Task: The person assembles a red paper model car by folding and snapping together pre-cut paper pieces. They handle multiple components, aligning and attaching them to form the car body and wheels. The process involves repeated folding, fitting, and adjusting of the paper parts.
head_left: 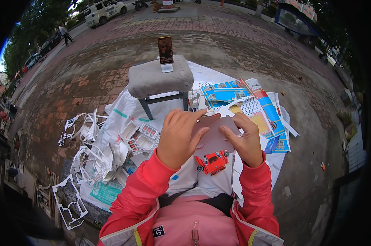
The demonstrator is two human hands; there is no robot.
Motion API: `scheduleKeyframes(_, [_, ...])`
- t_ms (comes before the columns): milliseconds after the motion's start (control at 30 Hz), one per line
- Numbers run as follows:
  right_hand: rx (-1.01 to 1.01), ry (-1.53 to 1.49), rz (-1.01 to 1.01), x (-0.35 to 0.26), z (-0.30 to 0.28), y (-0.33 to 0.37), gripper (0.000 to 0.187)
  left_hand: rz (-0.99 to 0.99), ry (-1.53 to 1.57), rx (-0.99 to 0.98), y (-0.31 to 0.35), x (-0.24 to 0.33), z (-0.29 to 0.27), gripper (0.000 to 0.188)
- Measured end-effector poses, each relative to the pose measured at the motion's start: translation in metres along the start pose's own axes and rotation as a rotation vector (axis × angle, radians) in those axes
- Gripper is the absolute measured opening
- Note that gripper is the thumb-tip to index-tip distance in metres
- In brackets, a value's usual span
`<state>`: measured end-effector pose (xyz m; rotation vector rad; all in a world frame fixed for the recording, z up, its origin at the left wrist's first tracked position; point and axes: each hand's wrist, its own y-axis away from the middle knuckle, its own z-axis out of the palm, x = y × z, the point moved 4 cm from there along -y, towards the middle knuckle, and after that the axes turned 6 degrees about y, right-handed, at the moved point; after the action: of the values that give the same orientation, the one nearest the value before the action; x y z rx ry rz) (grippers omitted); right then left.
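Between my two hands is a piece of greyish cardboard (219,138) with a reddish-brown upper edge, held up in front of my lap. My left hand (178,137) closes on its left side, thumb laid across the near face. The right hand (247,138) pinches its right side, with the thumb pressed on the same face. The fingers behind the card are partly hidden. Just below the card, a red model car (212,162) with black wheels rests on my lap. A small blue scrap (175,177) lies on my left trouser leg.
Ahead stands a grey padded stool (161,78) with a phone (166,51) propped on it. White cut-out scraps (97,160) are heaped at left, partly on a white sheet (120,106). Blue printed sheets (226,92) lie at right. A person (65,34) and a van (104,12) are far off.
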<state>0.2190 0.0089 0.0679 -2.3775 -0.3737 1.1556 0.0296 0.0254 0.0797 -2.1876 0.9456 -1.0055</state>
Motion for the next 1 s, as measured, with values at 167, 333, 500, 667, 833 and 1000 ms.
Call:
scheduleKeyframes(167, [-0.198,-0.093,0.01,-0.004,-0.009,-0.013,0.023,-0.331,0.515,-0.111,0.01,-0.016,0.001,0.015])
scheduleKeyframes(333, [-0.335,-0.088,0.035,-0.005,-0.008,-0.021,0.028,-0.584,0.959,-0.123,0.025,-0.023,0.017,0.02])
scheduleKeyframes(500, [-0.374,-0.187,0.133,-0.002,-0.002,-0.02,0.031,-0.616,1.1,-0.117,0.03,-0.026,0.027,0.026])
scheduleKeyframes(667, [-0.394,-0.207,0.151,0.002,0.0,-0.019,0.029,-0.665,1.141,-0.122,0.034,-0.029,0.033,0.027])
scheduleKeyframes(833, [-0.409,-0.274,0.21,0.007,0.004,-0.015,0.027,-0.709,1.193,-0.101,0.039,-0.032,0.04,0.026])
scheduleKeyframes(1000, [-0.298,-0.459,0.381,0.012,0.014,-0.006,0.029,-0.66,1.008,0.076,0.038,-0.035,0.04,0.026])
